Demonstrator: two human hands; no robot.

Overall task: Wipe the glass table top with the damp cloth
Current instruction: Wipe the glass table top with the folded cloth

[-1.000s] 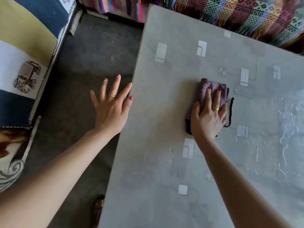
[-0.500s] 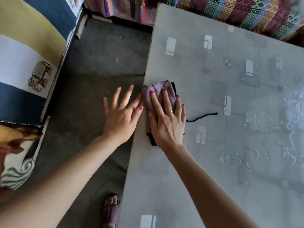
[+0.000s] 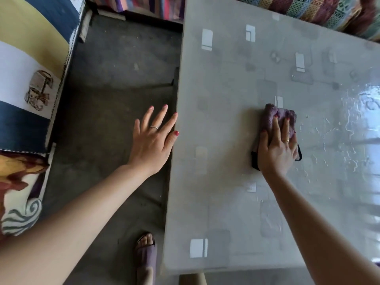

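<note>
One folded purple cloth (image 3: 277, 120) lies right of the frame's centre on the glass table top (image 3: 226, 140), pinned flat under the right hand (image 3: 276, 150), whose fingers (image 3: 276, 126) lie straight and slightly spread across the wad, pressing down instead of pinching it. A dark layer and a thin black loop stick out from under the palm at the wrist side and the right. The cloth looks soft, light and limp, so it probably handles best under an open palm with even pressure; a fingertip pinch would likely let it bunch or unfold. Being damp, it should slide easily over the glass. To its right, toward the frame's right edge, the glass carries bright squiggly streaks and glare, seemingly moisture. The glass itself is stiff, smooth, likely slippery when wet, and fragile at its edges. The left hand (image 3: 153, 140) hovers at the table's left edge, fingers spread, holding nothing; whether it touches the edge cannot be told.
</note>
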